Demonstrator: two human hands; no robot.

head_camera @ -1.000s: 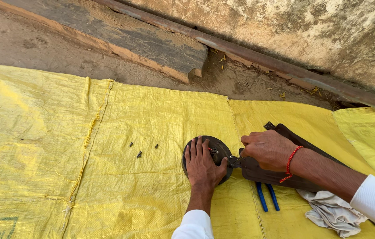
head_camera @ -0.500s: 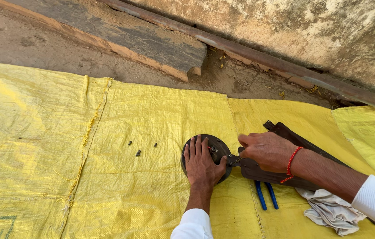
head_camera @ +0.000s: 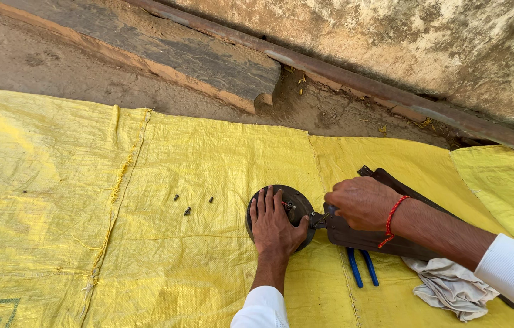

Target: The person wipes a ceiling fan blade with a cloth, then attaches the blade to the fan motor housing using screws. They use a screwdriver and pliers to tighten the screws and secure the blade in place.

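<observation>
Left hand [head_camera: 275, 228] fingers spread flat on round dark disc [head_camera: 293, 203]; right hand [head_camera: 360, 202] fingers closed around tool beside it.

Soft, even daylight here, pretty bright overall, no harsh sun patches. The crinkled yellow woven plastic sheet [head_camera: 148, 243] catches the light and looks a touch washed out across its left half, but nothing is really blown out. Shadows are faint, just thin dark edges under the left hand [head_camera: 275, 226] and right hand [head_camera: 361, 202]. Focus is sharp across the frame. The rough plastered wall [head_camera: 427, 42] up top sits a bit duller.
</observation>
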